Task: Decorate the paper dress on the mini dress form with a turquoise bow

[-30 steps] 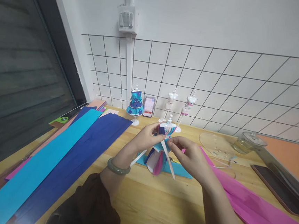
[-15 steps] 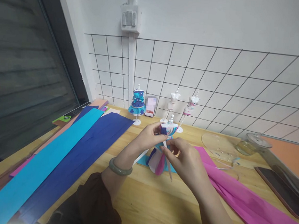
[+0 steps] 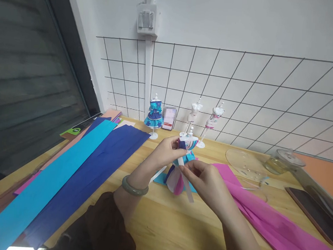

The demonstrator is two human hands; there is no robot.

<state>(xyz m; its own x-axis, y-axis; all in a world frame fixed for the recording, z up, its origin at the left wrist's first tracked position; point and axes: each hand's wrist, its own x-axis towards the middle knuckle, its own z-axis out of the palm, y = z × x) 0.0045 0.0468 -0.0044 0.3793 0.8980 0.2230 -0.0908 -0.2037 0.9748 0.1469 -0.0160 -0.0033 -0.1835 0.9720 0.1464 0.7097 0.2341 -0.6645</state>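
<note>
Now | left grip [image 3: 166, 153] closed around curvy dressed mannequin [image 3: 190, 143] | right grip [image 3: 208, 181] pinching flat white strip [image 3: 188, 189]

The wooden bench [image 3: 160, 225] is showing soft sheen, while the white strip [image 3: 188, 189] is looking smooth and the navy sheet [image 3: 95, 165] papery.

L hand [image 3: 166, 153] holds a tiny dress stand [image 3: 189, 157]; R hand [image 3: 204, 179] pinches a white strip [image 3: 188, 187] at its front. Behind: blue dress [image 3: 154, 115], phone [image 3: 169, 119] & 2 more stands [image 3: 194, 114]. Pink sheet [image 3: 266, 218] on R, dark blue sheet [image 3: 95, 175] on L.
</note>
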